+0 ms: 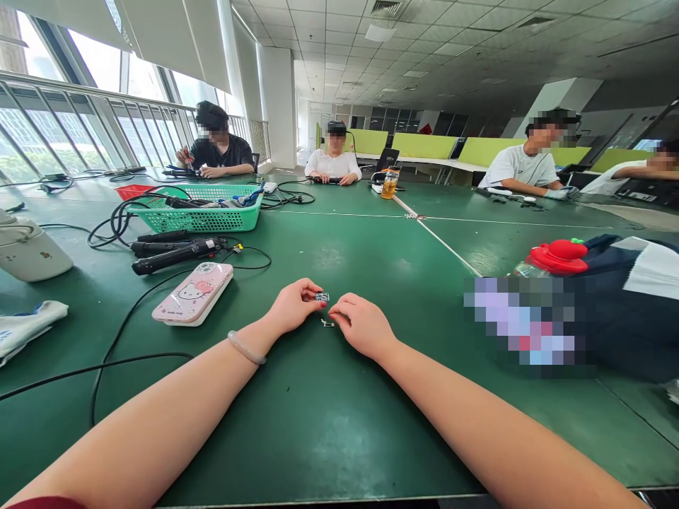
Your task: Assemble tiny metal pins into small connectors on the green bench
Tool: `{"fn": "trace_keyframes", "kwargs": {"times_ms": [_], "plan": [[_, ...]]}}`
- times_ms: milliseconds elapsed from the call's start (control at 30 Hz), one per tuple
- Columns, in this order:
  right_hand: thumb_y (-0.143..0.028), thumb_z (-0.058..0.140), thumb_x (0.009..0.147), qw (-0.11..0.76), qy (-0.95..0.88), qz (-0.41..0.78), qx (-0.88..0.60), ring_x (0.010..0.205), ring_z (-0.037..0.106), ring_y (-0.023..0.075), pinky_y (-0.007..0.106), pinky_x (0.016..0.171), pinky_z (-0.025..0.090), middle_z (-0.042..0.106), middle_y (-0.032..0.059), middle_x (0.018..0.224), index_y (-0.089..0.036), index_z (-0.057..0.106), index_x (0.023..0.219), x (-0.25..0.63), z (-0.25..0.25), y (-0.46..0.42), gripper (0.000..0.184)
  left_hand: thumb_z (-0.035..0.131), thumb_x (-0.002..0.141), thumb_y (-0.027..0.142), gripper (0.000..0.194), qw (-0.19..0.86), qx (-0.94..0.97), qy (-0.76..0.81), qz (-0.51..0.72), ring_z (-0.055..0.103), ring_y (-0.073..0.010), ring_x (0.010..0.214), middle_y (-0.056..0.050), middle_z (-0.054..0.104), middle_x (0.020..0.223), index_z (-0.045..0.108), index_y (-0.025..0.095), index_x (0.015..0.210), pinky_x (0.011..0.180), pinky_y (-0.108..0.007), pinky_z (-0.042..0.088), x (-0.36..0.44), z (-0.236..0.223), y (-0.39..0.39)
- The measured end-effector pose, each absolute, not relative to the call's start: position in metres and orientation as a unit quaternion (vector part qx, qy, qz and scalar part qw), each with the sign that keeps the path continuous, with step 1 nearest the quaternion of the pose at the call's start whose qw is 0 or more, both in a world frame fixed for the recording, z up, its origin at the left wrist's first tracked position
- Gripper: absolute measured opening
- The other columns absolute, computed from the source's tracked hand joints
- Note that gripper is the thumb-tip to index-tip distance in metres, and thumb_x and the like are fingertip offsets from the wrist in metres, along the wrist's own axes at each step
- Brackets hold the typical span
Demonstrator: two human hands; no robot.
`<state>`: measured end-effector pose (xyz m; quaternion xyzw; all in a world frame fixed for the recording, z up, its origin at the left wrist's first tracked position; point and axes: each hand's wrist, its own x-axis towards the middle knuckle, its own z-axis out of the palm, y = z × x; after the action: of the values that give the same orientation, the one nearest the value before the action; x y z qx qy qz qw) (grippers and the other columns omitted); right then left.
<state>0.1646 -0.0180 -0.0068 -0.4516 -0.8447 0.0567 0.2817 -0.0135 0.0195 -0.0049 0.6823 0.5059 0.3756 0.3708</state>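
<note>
My left hand (295, 304), with a pale bangle at its wrist, pinches a small circuit board (322, 297) between thumb and fingers. Close by on the right, my right hand (363, 324) has thumb and fingertips drawn together just beside the board. Whatever its fingertips may hold is too small to make out. Below the board, a tiny pale part (327, 323) lies on the green tabletop (329, 410), close to the right fingertips.
Left of my hands lie a pink phone (193, 294), black handheld tools (177, 254), cables and a green basket (201, 219). A white container (29, 247) stands far left. On the right are a red-lidded bottle (559, 256) and dark fabric (610, 318). Several people sit around the table.
</note>
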Motion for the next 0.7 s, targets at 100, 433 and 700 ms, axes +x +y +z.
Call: {"fn": "trace_keyframes", "kwargs": {"times_ms": [100,433,700], "plan": [[-0.034,0.05,0.086,0.262,-0.852,0.047,-0.451,0.08,0.053,0.0124,0.024,0.072,0.041,0.058,0.0019,0.089,-0.021,0.065,0.086,0.158,-0.009,-0.018,0.019,0.068,0.062,0.028,0.029,0.376,0.679,0.506,0.376,0.06,-0.0148,0.072,-0.003,0.065,0.077,0.058,0.016,0.086,0.071,-0.03,0.048,-0.015,-0.007,0.022],[-0.025,0.053,0.084,0.225,-0.846,0.053,-0.48,0.077,0.054,0.0128,0.025,0.069,0.042,0.058,0.0011,0.083,-0.021,0.063,0.079,0.152,-0.012,-0.017,0.012,0.068,0.062,0.03,0.028,0.39,0.68,0.495,0.375,0.061,-0.0156,0.072,-0.003,0.065,0.078,0.058,0.017,0.084,0.07,-0.03,0.048,-0.015,-0.008,0.022],[-0.021,0.05,0.086,0.215,-0.857,0.048,-0.466,0.078,0.054,0.0136,0.025,0.071,0.042,0.057,0.003,0.084,-0.018,0.062,0.08,0.152,-0.012,-0.016,0.014,0.068,0.062,0.029,0.028,0.397,0.682,0.49,0.371,0.061,-0.0158,0.072,-0.003,0.066,0.078,0.057,0.017,0.084,0.07,-0.03,0.048,-0.014,-0.008,0.022]]}}
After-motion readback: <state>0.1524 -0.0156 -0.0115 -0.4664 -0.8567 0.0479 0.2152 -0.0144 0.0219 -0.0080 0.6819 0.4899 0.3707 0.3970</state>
